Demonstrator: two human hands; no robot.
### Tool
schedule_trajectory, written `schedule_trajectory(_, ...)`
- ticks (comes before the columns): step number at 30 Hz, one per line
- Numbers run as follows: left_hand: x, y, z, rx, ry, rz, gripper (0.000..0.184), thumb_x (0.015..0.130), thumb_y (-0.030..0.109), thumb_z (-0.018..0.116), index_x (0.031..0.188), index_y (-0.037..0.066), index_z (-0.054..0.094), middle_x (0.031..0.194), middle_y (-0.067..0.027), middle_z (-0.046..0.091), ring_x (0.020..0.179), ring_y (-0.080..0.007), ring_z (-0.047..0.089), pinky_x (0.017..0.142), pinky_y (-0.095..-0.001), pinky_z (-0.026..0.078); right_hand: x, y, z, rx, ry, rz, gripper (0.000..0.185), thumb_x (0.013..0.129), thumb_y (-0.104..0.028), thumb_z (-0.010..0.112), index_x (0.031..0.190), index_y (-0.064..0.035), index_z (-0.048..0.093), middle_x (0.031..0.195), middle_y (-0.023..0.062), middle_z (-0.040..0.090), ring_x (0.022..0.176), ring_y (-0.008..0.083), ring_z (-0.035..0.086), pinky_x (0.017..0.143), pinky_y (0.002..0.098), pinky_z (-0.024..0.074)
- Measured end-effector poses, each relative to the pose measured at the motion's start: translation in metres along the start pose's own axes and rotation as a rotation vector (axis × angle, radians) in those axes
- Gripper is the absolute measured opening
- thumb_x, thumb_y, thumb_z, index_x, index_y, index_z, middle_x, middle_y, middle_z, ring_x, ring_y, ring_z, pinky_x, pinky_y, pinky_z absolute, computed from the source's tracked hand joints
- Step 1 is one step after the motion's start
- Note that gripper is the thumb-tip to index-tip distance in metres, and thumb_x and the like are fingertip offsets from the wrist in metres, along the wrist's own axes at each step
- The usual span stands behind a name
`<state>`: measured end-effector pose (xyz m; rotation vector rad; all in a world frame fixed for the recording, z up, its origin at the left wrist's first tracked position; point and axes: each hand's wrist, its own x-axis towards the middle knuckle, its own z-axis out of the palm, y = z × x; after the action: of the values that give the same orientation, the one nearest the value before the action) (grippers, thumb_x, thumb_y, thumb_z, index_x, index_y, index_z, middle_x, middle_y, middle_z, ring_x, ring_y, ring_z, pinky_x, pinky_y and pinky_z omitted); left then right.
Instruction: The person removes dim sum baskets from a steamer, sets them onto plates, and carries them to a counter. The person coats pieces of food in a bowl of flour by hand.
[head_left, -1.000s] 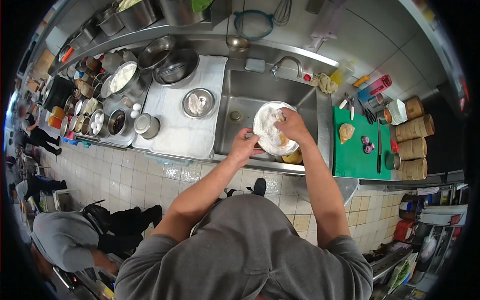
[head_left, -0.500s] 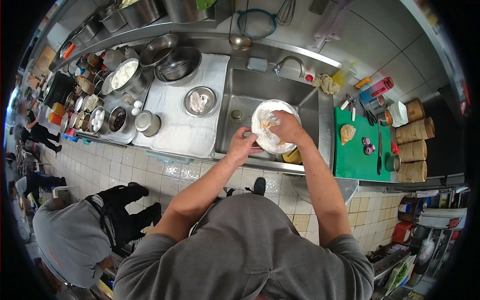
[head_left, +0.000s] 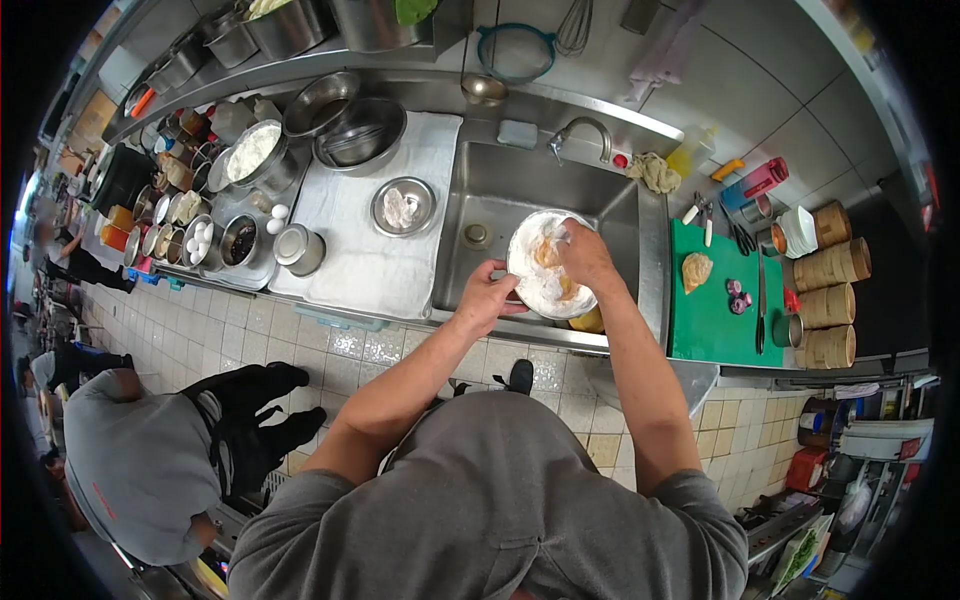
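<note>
A round bowl of white flour [head_left: 530, 283] is held over the front of the steel sink [head_left: 475, 200]. My left hand [head_left: 487, 297] grips the bowl's left rim. Inside the bowl, my right hand [head_left: 587, 256] has its fingers down at the flour's right side, beside yellowish pieces [head_left: 547, 253] partly coated in white; whether the fingers pinch one is hidden. On the white cloth [head_left: 350, 270] to the left stands a small steel bowl [head_left: 418, 224] with a pale, floured piece [head_left: 400, 208] in it.
A green cutting board [head_left: 710, 325] at the right holds a knife [head_left: 761, 300], a tan piece [head_left: 697, 271] and purple onion pieces [head_left: 738, 298]. Bamboo steamers [head_left: 832, 260] stand beyond. Bowls and eggs [head_left: 200, 243] crowd the left counter. Another person [head_left: 145, 465] bends at the lower left.
My right hand has shifted within the bowl, lifting slightly toward its right rim, and more of the yellowish pieces show. My left hand stays on the rim. The other person has moved a little.
</note>
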<state>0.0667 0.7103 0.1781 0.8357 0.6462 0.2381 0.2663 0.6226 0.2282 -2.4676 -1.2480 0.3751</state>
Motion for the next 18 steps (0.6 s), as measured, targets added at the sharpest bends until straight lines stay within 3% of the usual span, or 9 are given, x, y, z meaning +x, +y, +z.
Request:
schedule_trajectory(3, -0.002, 0.003, 0.002, 0.001, 0.007, -0.011, 0.039, 0.093, 0.009, 0.060, 0.127, -0.001, 0.044, 0.112, -0.0174, 0.061, 0.089, -0.0253, 0.069, 0.075, -0.0424, 0.064, 0.000, 0.009, 0.004, 0.168, 0.062, 0.013, 0.035, 0.083, -0.021, 0.065, 0.109, 0.0020, 0.066, 0.108, 0.0258, 0.067, 0.103, 0.0427, 0.063, 0.093, 0.0459, 0.0496)
schedule_trajectory(5, 0.001, 0.000, 0.001, 0.002, 0.010, -0.010, 0.037, 0.094, 0.009, 0.060, 0.126, 0.000, 0.044, 0.111, -0.0171, 0.061, 0.089, -0.0257, 0.069, 0.074, -0.0427, 0.064, -0.002, 0.006, -0.006, 0.130, -0.089, -0.076, 0.037, 0.080, -0.022, 0.068, 0.108, 0.0031, 0.066, 0.109, 0.0254, 0.067, 0.105, 0.0413, 0.064, 0.093, 0.0438, 0.0497)
schedule_trajectory(9, 0.001, 0.000, 0.003, -0.006, 0.013, -0.006, 0.034, 0.095, 0.010, 0.059, 0.125, 0.002, 0.044, 0.110, -0.0170, 0.061, 0.089, -0.0262, 0.069, 0.074, -0.0430, 0.064, -0.007, -0.001, -0.015, 0.057, -0.115, -0.040, 0.040, 0.078, -0.020, 0.070, 0.110, 0.0030, 0.066, 0.106, 0.0262, 0.068, 0.104, 0.0404, 0.064, 0.092, 0.0436, 0.0497)
schedule_trajectory(12, 0.001, -0.001, 0.004, -0.008, 0.017, -0.007, 0.034, 0.095, 0.010, 0.059, 0.125, 0.001, 0.044, 0.110, -0.0169, 0.061, 0.089, -0.0260, 0.068, 0.074, -0.0430, 0.064, -0.003, 0.007, -0.013, 0.202, -0.140, -0.078, 0.038, 0.076, -0.019, 0.071, 0.106, 0.0033, 0.066, 0.102, 0.0259, 0.069, 0.101, 0.0404, 0.065, 0.089, 0.0432, 0.0510)
schedule_trajectory(18, 0.001, -0.002, 0.002, -0.013, 0.021, 0.004, 0.035, 0.095, 0.011, 0.059, 0.125, 0.001, 0.044, 0.112, -0.0169, 0.060, 0.092, -0.0255, 0.068, 0.077, -0.0442, 0.064, -0.003, 0.004, -0.037, 0.203, 0.059, -0.115, 0.031, 0.078, -0.017, 0.070, 0.100, 0.0030, 0.064, 0.092, 0.0235, 0.069, 0.086, 0.0395, 0.067, 0.078, 0.0441, 0.0531)
